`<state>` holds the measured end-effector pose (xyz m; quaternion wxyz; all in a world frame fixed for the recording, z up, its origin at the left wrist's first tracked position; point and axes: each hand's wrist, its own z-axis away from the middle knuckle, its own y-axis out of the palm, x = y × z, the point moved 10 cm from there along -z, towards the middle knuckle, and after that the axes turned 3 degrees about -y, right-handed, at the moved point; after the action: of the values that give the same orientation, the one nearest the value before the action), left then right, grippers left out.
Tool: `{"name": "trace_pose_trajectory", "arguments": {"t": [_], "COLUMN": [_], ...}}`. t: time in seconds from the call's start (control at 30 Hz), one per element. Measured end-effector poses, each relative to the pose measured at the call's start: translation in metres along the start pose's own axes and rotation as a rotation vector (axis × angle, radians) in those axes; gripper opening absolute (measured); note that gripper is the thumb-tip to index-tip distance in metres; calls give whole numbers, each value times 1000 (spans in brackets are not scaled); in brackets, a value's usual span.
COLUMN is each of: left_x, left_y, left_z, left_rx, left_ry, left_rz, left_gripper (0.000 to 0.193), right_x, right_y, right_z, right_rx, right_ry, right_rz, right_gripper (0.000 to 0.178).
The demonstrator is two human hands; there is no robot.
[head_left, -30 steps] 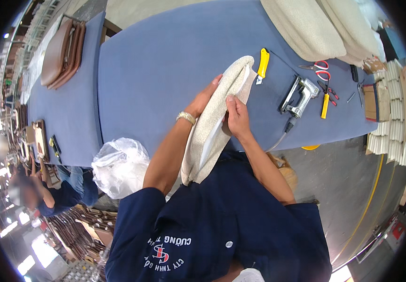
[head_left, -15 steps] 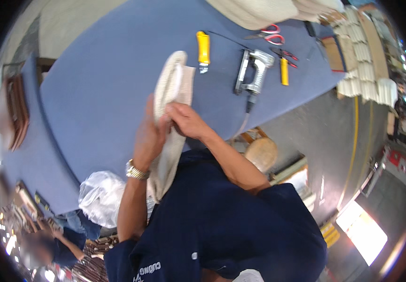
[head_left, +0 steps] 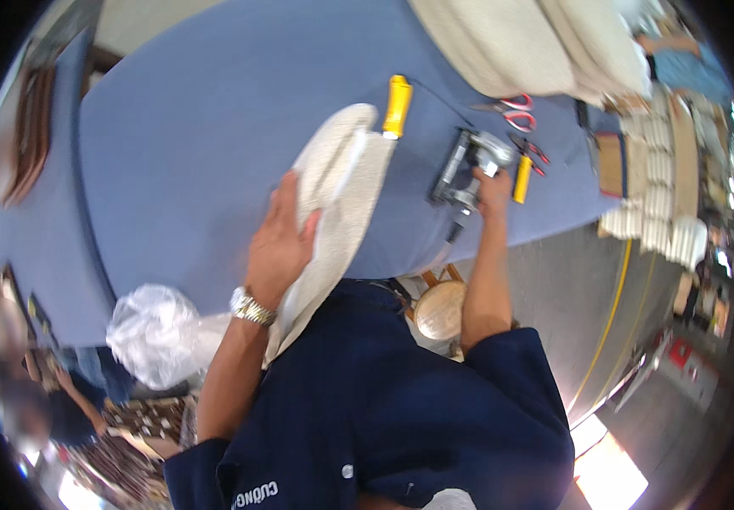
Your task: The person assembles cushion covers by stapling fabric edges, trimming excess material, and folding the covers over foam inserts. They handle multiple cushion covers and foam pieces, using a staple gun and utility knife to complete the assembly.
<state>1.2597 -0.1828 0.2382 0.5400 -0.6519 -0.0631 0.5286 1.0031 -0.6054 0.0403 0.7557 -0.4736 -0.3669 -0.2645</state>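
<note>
The left hand (head_left: 277, 246) lies flat with fingers spread on the cream cushion (head_left: 333, 195), while the right hand (head_left: 493, 183) closes around the staple gun (head_left: 464, 170) on the blue table (head_left: 197, 144)

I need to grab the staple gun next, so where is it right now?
In the head view, the staple gun lies on the blue table, right of the cream cushion panel, with the right hand on it, beside the yellow-handled tool.
</note>
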Motion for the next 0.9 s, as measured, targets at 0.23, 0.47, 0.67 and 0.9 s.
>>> {"name": "trace_pose_trajectory", "arguments": {"t": [0.23, 0.47, 0.67, 0.9], "left_x": [-8, -11, -12, -6], "left_y": [9, 13, 11, 14], "left_z": [8, 7, 3, 7], "left_rx": [31, 12, 66, 82], "left_ry": [-94, -58, -101, -116], "left_rz": [-111, -119, -72, -56], "left_gripper": [70, 71, 72, 77], "right_x": [134, 254, 252, 267], "right_y": [-11, 53, 95, 108], "right_z": [163, 260, 254, 262], "right_rx": [232, 695, 789, 889], "right_ry": [-11, -688, -656, -707], "right_rz": [-342, -64, -21, 104], "right_gripper": [43, 33, 34, 30]}}
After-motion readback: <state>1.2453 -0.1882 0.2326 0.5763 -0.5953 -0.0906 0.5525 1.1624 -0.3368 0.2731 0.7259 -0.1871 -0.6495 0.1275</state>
